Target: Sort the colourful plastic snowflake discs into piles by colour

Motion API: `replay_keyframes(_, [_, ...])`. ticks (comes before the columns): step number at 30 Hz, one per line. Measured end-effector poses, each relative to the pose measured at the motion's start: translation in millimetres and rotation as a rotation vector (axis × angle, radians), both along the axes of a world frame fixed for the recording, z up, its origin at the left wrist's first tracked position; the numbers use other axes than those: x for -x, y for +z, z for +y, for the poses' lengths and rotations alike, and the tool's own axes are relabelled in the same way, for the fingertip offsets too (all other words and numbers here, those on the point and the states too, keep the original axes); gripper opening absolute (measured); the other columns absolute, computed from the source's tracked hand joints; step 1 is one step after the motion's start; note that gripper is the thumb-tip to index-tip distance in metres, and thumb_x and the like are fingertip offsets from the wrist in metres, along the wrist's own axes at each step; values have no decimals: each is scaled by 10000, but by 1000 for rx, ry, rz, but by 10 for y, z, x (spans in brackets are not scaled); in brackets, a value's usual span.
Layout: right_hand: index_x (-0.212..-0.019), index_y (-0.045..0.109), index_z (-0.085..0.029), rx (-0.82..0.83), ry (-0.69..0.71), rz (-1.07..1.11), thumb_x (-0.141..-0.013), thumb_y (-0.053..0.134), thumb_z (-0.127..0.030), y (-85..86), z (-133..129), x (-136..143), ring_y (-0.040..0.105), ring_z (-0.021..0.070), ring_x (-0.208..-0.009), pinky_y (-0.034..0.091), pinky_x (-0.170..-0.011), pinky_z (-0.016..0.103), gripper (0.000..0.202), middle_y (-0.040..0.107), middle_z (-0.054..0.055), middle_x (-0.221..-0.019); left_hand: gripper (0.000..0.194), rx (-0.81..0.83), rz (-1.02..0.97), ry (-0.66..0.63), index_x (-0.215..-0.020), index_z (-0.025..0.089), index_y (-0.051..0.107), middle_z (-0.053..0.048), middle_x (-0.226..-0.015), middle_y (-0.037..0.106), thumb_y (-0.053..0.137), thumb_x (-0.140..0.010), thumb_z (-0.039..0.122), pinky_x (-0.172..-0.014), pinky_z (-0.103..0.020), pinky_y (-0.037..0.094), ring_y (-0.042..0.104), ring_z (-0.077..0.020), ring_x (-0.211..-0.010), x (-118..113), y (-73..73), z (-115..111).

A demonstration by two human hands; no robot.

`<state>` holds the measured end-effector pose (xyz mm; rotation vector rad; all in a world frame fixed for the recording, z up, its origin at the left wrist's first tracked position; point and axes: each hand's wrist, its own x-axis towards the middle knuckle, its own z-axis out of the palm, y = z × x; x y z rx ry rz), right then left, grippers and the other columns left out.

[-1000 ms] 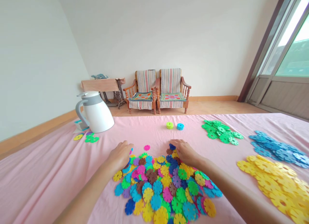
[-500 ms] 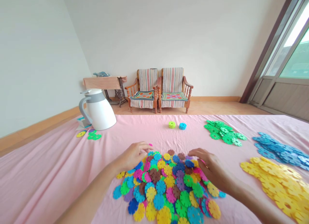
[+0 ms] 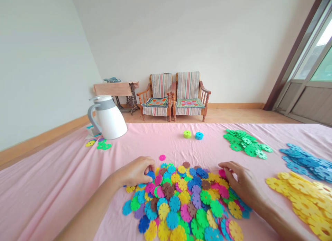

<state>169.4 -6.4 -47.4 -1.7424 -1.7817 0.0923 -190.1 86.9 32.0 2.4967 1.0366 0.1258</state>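
A spread heap of mixed notched plastic discs lies on the pink cloth at the front centre. At the heap's upper left is my left hand, thumb and fingers curled around a dark blue disc. My right hand rests at the heap's right edge, its fingers apart and its fingertips near a magenta disc; no disc shows in its grasp. One pink disc lies alone just beyond the heap.
Green discs, blue discs and yellow discs form separate piles at right. Small lime and light blue stacks stand behind the heap. A white jug is at left, beside a few loose discs. Two armchairs stand beyond.
My left hand has drawn back left and closed around a blue disc, uncovering the lone pink disc. My right hand has shifted right, and discs at the heap's right side have spread outward.
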Motion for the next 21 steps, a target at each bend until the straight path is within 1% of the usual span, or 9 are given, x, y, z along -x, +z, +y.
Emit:
replay_keyframes(5, [-937,635,-209,6,10,17,-848,387,-242,13,13,-9,625,195,-818,474,-748,330,265,685,40,-917,132,95,-98,74,-732,179,590,38,-658,577,517,-644,114,-579,-194,392,536,-119,-621,-16,23,14])
replay_keyframes(8, [-923,639,-207,-3,1,36,-843,388,-239,3,25,-15,621,195,-802,473,-738,330,265,687,38,-896,93,97,-246,214,-725,162,610,19,-653,604,537,-668,157,-599,-209,421,557,-128,-634,-54,-23,111])
replay_keyframes(10, [-924,639,-206,-5,1,48,-841,388,-239,-15,34,-18,618,193,-779,474,-721,329,266,687,40,-885,100,78,-355,323,-735,148,623,5,-652,619,564,-662,181,-601,-222,436,570,-135,-634,-118,-85,230])
replay_keyframes(12, [-925,636,-203,-7,1,55,-841,392,-241,-36,43,-22,613,193,-774,472,-715,329,261,683,43,-878,113,73,-411,383,-744,136,627,-3,-648,631,572,-654,176,-599,-230,449,580,-135,-620,-216,-157,379])
replay_keyframes(18, [-917,630,-205,-7,26,51,-860,397,-262,-69,57,-29,596,198,-821,458,-732,327,246,662,48,-886,130,29,-443,448,-710,137,643,2,-614,648,572,-617,80,-579,-215,465,610,-131,-600,-567,-349,835])
replay_keyframes(21, [-910,628,-210,-4,41,42,-865,395,-264,-70,61,-27,590,198,-810,455,-716,323,243,653,47,-868,160,-7,-449,489,-714,142,649,2,-622,662,584,-608,41,-575,-207,472,624,-132,-613,-671,-435,997])
